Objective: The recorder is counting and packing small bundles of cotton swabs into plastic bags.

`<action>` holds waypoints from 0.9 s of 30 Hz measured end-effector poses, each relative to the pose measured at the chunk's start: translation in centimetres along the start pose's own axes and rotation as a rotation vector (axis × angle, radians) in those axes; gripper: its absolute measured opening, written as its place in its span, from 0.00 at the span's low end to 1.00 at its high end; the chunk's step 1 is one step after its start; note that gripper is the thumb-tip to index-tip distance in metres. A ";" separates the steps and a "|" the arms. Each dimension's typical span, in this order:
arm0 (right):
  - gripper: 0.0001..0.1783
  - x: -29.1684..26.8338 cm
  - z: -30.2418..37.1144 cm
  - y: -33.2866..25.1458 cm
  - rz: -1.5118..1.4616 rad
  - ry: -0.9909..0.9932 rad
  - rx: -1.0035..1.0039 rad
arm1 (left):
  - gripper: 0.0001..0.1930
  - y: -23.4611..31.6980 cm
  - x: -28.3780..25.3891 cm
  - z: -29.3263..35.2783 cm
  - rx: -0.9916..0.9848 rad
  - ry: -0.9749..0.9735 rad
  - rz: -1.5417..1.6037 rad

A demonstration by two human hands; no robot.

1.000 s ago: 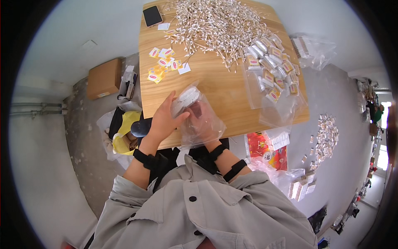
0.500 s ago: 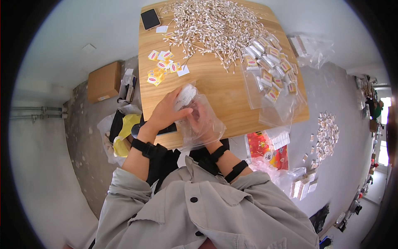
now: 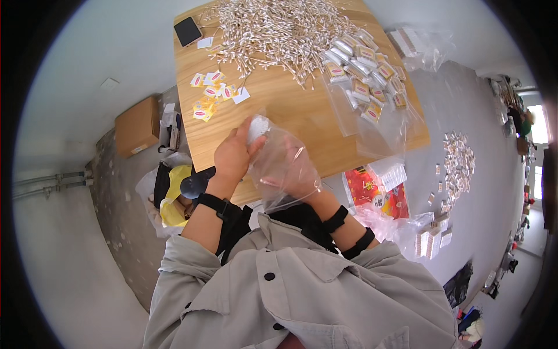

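Over the near edge of the wooden table [image 3: 279, 110], my left hand [image 3: 232, 156] is closed around a bundle of cotton swabs [image 3: 257, 127], whose white tips show at the top. A clear plastic bag [image 3: 279, 157] hangs from the bundle toward my right hand [image 3: 299, 174]. My right hand shows hazily through the film, its fingers curled at the bag. Whether it is inside or behind the film is hard to make out. Left of the bundle lie several yellow, red and white cards [image 3: 212, 93].
A big heap of loose cotton swabs [image 3: 273, 38] covers the far table. Packed swab packets [image 3: 366, 72] lie on clear bags at the right. A phone-like dark device [image 3: 187, 31] sits far left. On the floor are a cardboard box [image 3: 138, 125], a yellow bag [image 3: 176, 195] and scattered small packs [image 3: 459, 166].
My hands have drawn apart a little, and the bag is spread wider between them. The table has shifted left and up in view.
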State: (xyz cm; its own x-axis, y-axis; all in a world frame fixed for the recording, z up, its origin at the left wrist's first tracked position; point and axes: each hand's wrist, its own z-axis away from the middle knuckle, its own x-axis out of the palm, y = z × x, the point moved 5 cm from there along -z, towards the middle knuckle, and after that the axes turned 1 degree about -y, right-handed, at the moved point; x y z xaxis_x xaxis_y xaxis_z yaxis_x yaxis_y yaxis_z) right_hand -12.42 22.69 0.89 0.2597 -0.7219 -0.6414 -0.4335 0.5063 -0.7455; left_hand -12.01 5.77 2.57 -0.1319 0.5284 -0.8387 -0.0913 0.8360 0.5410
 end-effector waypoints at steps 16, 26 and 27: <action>0.21 7.7 -1.9 1.8 -0.506 -0.170 0.323 | 0.29 0.5 -0.1 -0.3 -0.026 -0.106 0.041; 0.22 7.0 -4.5 1.2 -0.099 0.124 0.062 | 0.34 -1.3 -0.8 -2.4 -0.090 -0.261 0.088; 0.22 6.9 -4.8 0.9 -0.104 0.120 0.059 | 0.34 -1.6 -0.7 -2.3 -0.095 -0.258 0.085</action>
State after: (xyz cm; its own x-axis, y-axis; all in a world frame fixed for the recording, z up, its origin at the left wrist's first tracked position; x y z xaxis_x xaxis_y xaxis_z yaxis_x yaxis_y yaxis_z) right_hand -15.17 15.88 -3.39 0.1937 -0.8212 -0.5368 -0.3579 0.4503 -0.8180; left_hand -14.09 3.73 2.43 0.1112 0.6260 -0.7718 -0.1846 0.7761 0.6029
